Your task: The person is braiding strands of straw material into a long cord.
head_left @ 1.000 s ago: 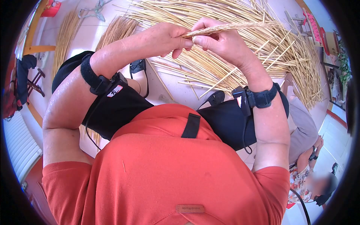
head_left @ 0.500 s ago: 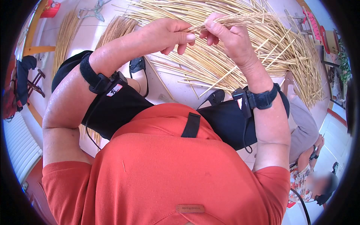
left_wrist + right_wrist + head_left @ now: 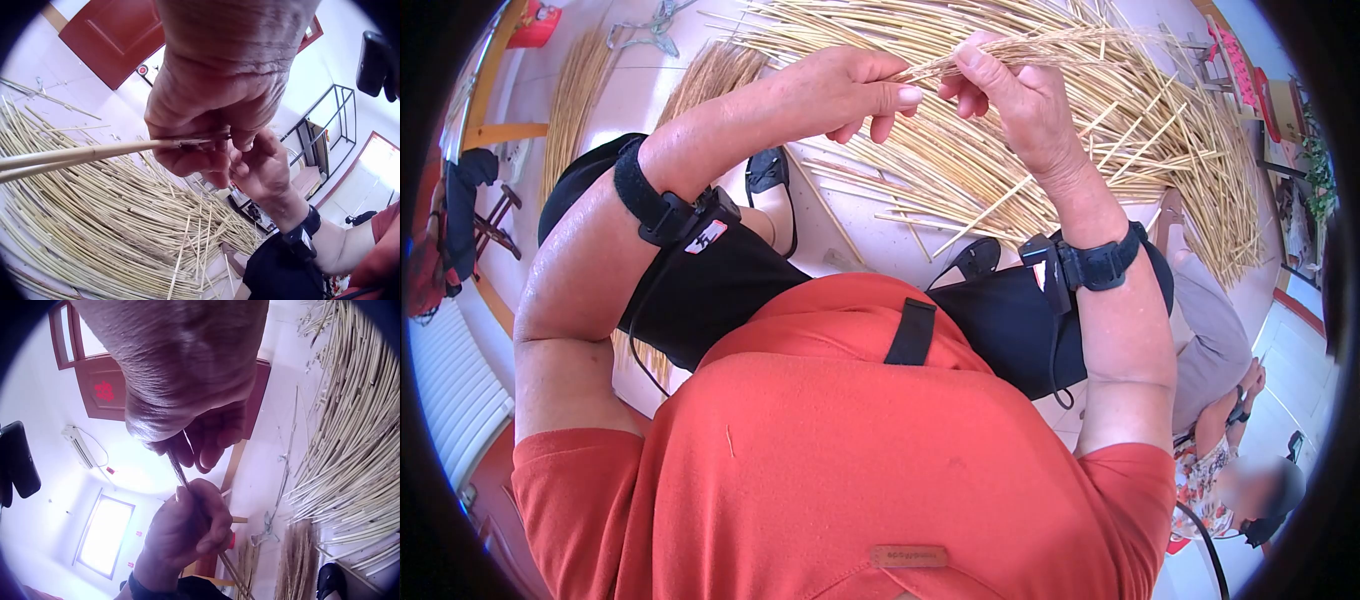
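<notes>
A thin bundle of stalks [image 3: 925, 72] spans the two hands in the head view, its feathery ends trailing right beyond the right hand. The left hand [image 3: 850, 95] pinches the bundle between thumb and fingers; from it, two pale stalks [image 3: 81, 153] run left in the left wrist view. A short way off, the right hand [image 3: 1025, 105] pinches the bundle nearer its feathery part, thumb on top. The right wrist view has the left hand [image 3: 187, 522] gripping the stalks below the right hand [image 3: 187, 394], whose palm side hides part of its grip.
Many loose stalks [image 3: 960, 180] cover the floor ahead. Brush-like bundles [image 3: 710, 80] lie at the upper left, near a wooden frame [image 3: 510, 131]. Shoes [image 3: 975, 260] stand below the hands. Another person [image 3: 1205, 340] sits at the right.
The right hand has shifted right and slightly up, opening a gap between the hands, and its thumb has moved on top of the bundle. The left hand has barely moved.
</notes>
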